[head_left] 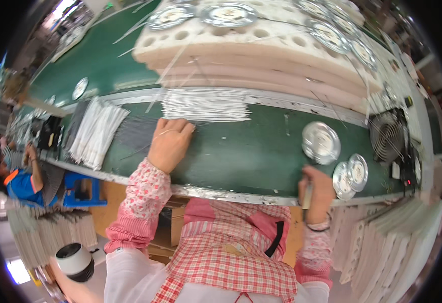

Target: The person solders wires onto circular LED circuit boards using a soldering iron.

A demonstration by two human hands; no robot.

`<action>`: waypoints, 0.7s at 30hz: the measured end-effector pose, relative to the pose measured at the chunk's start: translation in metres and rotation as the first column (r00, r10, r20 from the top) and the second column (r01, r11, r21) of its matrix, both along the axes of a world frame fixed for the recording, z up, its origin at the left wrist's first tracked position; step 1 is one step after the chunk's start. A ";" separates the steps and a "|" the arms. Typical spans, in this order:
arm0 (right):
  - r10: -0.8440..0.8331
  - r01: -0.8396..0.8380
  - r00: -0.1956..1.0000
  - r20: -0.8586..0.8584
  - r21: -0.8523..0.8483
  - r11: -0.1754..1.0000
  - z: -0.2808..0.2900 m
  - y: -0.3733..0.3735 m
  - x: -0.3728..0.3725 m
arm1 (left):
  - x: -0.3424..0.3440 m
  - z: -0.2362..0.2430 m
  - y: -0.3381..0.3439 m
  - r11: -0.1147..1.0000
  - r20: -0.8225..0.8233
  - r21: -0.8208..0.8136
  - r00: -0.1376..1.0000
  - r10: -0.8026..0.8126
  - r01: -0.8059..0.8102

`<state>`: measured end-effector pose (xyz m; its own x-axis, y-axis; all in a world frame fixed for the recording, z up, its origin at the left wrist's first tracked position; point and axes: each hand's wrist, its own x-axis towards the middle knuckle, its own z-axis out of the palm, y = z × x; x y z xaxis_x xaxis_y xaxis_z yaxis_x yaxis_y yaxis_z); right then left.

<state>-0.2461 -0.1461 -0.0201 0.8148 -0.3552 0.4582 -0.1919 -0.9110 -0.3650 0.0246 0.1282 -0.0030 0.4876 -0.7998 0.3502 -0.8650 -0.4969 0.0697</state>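
My left hand rests low over the green bench, its fingers curled at the near left corner of a stack of white wires. A thin pale strand crosses its fingers; what they pinch, if anything, cannot be made out. Dark grey wires and a bundle of longer white sleeved wires lie to its left. My right hand, blurred, is closed round a slim pale-handled tool at the bench's front edge. Just beyond it sits a round silver disc part; two more discs lie to its right.
Stacked pale foam trays with holes stand behind the bench, bearing several silver discs. A black fan stands at the right end. Foam sheets lean below. Another person works at far left near a blue stool.
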 end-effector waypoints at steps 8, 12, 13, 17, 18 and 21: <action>-0.295 0.295 0.941 0.168 0.022 0.955 0.006 -0.008 0.051 | 0.003 0.014 -0.002 0.989 -0.197 0.062 0.973 -0.120 0.135; -0.199 0.194 0.979 0.039 0.105 0.975 -0.015 -0.029 0.062 | -0.008 0.024 0.013 0.990 -0.018 0.066 0.992 0.128 -0.127; -0.191 0.186 0.981 0.040 0.110 0.976 -0.016 -0.027 0.062 | -0.009 0.024 0.025 0.958 0.047 0.105 0.964 0.263 -0.266; -0.113 0.113 0.994 -0.011 0.169 0.979 -0.012 -0.012 0.056 | 0.001 0.004 0.055 0.969 -0.089 0.064 0.966 0.243 -0.238; -0.112 0.111 0.994 -0.006 0.201 0.973 -0.009 -0.009 0.054 | 0.002 0.005 0.055 0.969 -0.087 0.066 0.966 0.245 -0.240; -0.117 0.100 0.992 0.049 0.260 0.960 -0.003 -0.007 0.059 | 0.002 0.007 0.054 0.969 -0.131 0.026 0.960 0.248 -0.246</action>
